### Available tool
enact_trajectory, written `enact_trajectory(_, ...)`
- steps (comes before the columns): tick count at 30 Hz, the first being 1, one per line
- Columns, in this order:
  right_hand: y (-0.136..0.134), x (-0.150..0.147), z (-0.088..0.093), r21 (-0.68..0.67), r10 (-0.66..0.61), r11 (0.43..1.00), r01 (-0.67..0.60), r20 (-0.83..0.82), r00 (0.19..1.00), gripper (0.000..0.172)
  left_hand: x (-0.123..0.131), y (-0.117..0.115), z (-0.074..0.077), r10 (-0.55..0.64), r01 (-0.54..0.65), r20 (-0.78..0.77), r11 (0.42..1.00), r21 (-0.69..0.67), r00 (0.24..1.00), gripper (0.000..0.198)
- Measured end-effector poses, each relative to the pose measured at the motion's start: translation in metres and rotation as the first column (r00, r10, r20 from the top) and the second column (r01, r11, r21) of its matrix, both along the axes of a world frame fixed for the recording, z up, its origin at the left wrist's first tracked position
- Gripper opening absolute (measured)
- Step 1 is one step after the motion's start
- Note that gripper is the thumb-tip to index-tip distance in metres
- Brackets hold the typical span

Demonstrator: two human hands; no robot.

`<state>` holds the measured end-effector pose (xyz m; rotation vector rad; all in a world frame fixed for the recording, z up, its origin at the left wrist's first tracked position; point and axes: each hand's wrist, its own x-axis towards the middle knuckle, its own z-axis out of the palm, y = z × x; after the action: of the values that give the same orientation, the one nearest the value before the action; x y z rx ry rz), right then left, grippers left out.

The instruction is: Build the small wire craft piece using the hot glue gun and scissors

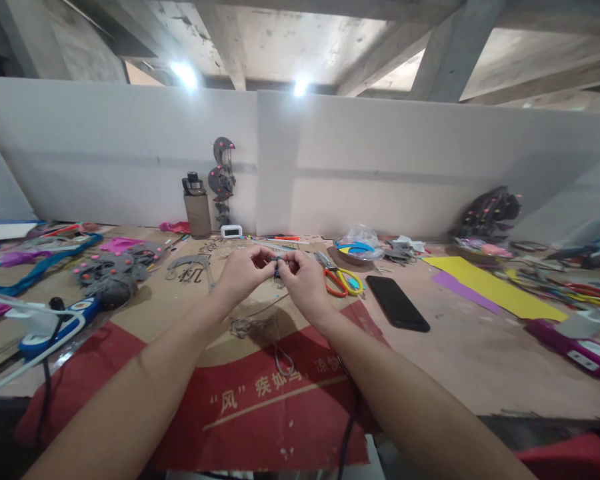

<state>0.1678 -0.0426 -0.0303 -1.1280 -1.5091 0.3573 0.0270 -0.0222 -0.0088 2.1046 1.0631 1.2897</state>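
Note:
Both my hands meet above the middle of the cardboard-covered table (460,347). My left hand (243,272) and my right hand (303,279) pinch a small dark piece (277,269) between their fingertips. A thin dark thread (263,313) hangs from it down to a loose tangle on the cardboard. What the piece is I cannot make out.
Scissors with orange and yellow handles (341,279) and a black phone (397,302) lie right of my hands. Grey felt cut-outs with pink dots (115,265) sit to the left, a bottle (197,207) at the back wall, yellow and purple sheets (485,283) to the right.

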Motion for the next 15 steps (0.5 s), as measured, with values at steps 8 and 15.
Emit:
enact_trajectory(8, -0.0006, 0.0007, 0.0013, -0.009, 0.018, 1.000, -0.018, 0.033, 0.999, 0.014, -0.0005, 0.0031, -0.0037, 0.042, -0.042, -0.016, 0.999, 0.019, 0.999, 0.018)
enact_trajectory(15, 0.0071, 0.0002, -0.0057, 0.020, 0.104, 0.994, -0.104, 0.033, 0.994, 0.021, -0.0013, 0.0025, -0.0005, 0.107, -0.107, 0.021, 0.994, -0.015, 0.994, 0.013)
